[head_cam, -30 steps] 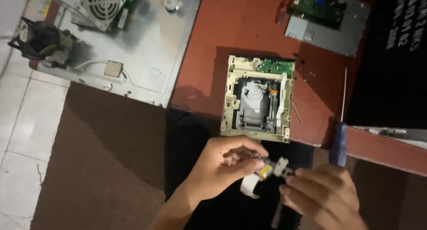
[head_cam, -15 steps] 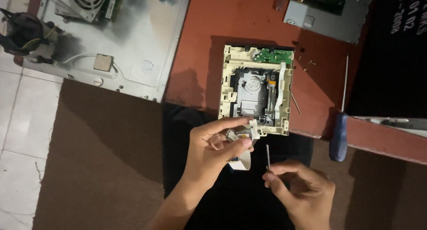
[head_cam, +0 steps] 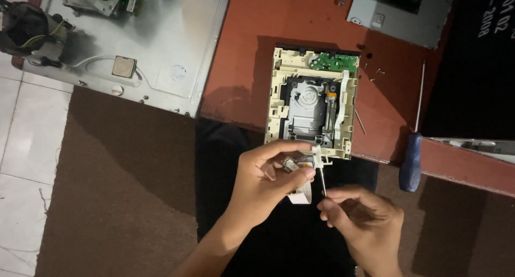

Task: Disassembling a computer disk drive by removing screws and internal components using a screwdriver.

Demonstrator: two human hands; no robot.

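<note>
My left hand [head_cam: 268, 183] pinches a small white plastic part with a metal piece and a flat white ribbon cable [head_cam: 303, 167], just below the front edge of an opened cream-coloured disc drive [head_cam: 314, 108]. My right hand [head_cam: 359, 223] holds a thin metal rod [head_cam: 323, 181] upright between its fingertips, its tip close to the small part. The drive lies on a red-brown table [head_cam: 247, 52], its grey mechanism and a green circuit board exposed.
A blue-handled screwdriver [head_cam: 413, 148] lies right of the drive, with loose screws [head_cam: 373, 73] near it. A grey metal cover with a circuit board [head_cam: 402, 9] sits at the back right. On the left lies a metal computer tray [head_cam: 161, 57] with a square chip [head_cam: 123, 67] and a cooler fan [head_cam: 27, 33].
My left hand has carried the small part up toward the drive's front edge. My right hand has separated from it and now holds the thin rod upright beside it.
</note>
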